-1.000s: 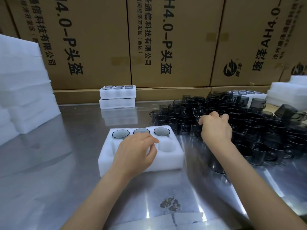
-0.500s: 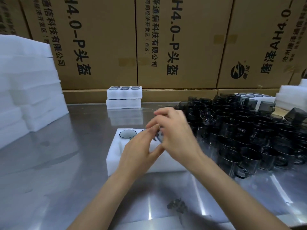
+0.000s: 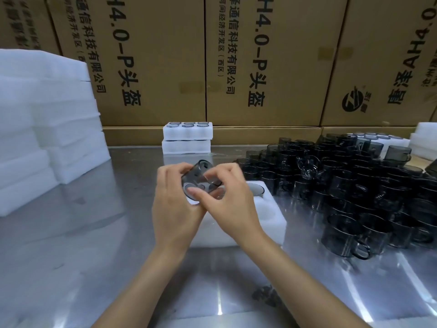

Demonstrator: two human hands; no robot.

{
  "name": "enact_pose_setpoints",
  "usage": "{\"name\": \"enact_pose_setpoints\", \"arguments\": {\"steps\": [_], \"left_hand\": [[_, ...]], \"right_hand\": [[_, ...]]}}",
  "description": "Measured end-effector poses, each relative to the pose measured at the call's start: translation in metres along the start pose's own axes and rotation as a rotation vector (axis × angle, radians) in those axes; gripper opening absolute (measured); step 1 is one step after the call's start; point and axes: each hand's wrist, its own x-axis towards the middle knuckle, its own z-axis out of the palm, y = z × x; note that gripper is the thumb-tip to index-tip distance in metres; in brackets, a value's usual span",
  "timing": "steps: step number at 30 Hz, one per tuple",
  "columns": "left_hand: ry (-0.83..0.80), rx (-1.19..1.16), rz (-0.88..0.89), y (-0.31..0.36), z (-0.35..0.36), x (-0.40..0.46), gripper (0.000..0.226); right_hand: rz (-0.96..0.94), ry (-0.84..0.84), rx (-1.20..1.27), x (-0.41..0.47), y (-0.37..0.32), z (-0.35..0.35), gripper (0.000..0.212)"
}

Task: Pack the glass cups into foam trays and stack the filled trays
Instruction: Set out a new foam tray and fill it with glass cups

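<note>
Glass cup point(image 3: 199, 179), dark and tilted, held at centre above the foam tray point(image 3: 267, 216). Pinched from nine o'clock by left hand point(image 3: 173, 204), fingers curled round its side. Gripped from three o'clock by right hand point(image 3: 233, 204), fingertips curled on it. Stacked foam point(image 3: 47, 129) at ten o'clock; filled trays point(image 3: 186, 138) at twelve; loose cups point(image 3: 354, 185) at two.

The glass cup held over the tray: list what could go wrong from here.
1. Both the left hand and the right hand pinch the tilted glass cup by its edges above the foam tray; a slip could drop it onto the cups already seated.
2. The loose cups crowd the tray's right side, so a sweeping right forearm might topple them on the steel table.
</note>
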Motion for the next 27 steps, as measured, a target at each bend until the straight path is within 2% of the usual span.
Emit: {"name": "enact_pose_setpoints", "arguments": {"steps": [3, 9, 12, 14, 20, 24, 27], "left_hand": [[-0.063, -0.021, 0.008, -0.012, -0.008, -0.003, 0.062], [-0.289, -0.063, -0.015, -0.029, -0.028, -0.013, 0.063], [-0.361, -0.085, -0.029, -0.031, -0.033, -0.013, 0.063], [-0.392, -0.095, -0.034, -0.030, -0.036, -0.015, 0.065], [-0.458, -0.084, -0.075, -0.030, -0.041, -0.020, 0.066], [-0.458, -0.077, -0.120, -0.031, -0.041, -0.021, 0.063], [-0.458, -0.044, -0.130, -0.032, -0.041, -0.021, 0.064]], "right_hand": [[-0.061, -0.089, -0.023, 0.000, 0.004, 0.004, 0.010], [-0.126, -0.256, -0.086, -0.008, 0.013, 0.002, 0.016], [-0.121, -0.281, -0.147, -0.012, 0.010, 0.003, 0.015], [-0.137, -0.288, -0.210, -0.013, 0.010, 0.003, 0.013], [-0.200, -0.452, -0.388, -0.017, 0.008, 0.004, 0.018], [-0.250, -0.473, -0.482, -0.019, 0.007, 0.007, 0.024], [-0.240, -0.423, -0.468, -0.021, 0.006, 0.007, 0.033]]}}
